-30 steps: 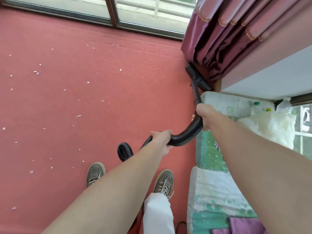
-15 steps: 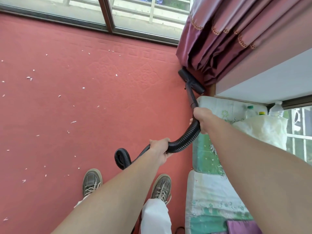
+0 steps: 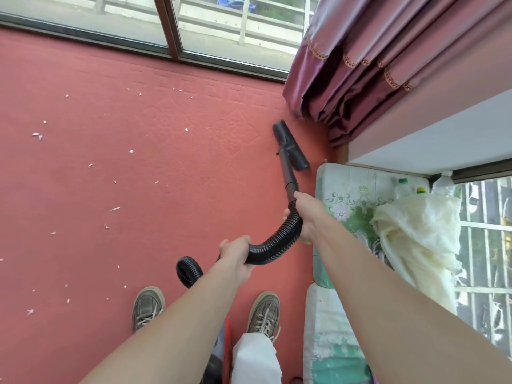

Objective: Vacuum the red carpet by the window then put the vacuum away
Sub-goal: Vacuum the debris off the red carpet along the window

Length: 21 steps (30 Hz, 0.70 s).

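Right hand [image 3: 303, 214] and left hand [image 3: 235, 253] both grip the hose [image 3: 277, 242].
Nozzle [image 3: 291, 145] on carpet [image 3: 166, 176] by curtain [image 3: 346, 92]; scraps [image 3: 37, 135] remain, vacuuming barely begun.

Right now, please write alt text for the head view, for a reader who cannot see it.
Two hands hold a black hose: the right hand near the wand, the left hand lower down. The nozzle lies on a red carpet dotted with white scraps, near a curtain and window.
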### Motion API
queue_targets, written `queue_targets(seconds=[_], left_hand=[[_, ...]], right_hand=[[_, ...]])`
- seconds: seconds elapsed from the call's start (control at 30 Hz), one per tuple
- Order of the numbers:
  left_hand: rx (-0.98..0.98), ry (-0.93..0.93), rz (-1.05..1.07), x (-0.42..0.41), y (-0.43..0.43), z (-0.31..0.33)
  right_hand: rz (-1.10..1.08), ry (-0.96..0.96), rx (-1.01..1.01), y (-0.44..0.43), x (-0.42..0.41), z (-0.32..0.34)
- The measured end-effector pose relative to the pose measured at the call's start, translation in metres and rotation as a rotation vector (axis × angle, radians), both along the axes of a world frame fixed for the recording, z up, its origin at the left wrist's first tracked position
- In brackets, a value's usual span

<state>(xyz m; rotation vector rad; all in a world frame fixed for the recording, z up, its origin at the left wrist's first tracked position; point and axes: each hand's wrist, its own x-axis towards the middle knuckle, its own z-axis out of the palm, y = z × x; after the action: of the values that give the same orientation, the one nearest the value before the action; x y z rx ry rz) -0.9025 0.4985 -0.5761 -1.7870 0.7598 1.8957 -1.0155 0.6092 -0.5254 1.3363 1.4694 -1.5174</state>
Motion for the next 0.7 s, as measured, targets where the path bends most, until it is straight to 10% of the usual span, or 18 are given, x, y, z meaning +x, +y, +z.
queue_targets(seconds=[0.3,0.7], left_hand=[[0.038,0.039,0.116,-0.026,-0.032,0.009],[0.213,-0.016,-0.036,-0.01,-0.039,0.017]], right_hand=[[-0.185,0.009,0.103,-0.043,-0.056,-0.017],[0.26,0.123,0.42,-0.055,-0.05,-0.018]])
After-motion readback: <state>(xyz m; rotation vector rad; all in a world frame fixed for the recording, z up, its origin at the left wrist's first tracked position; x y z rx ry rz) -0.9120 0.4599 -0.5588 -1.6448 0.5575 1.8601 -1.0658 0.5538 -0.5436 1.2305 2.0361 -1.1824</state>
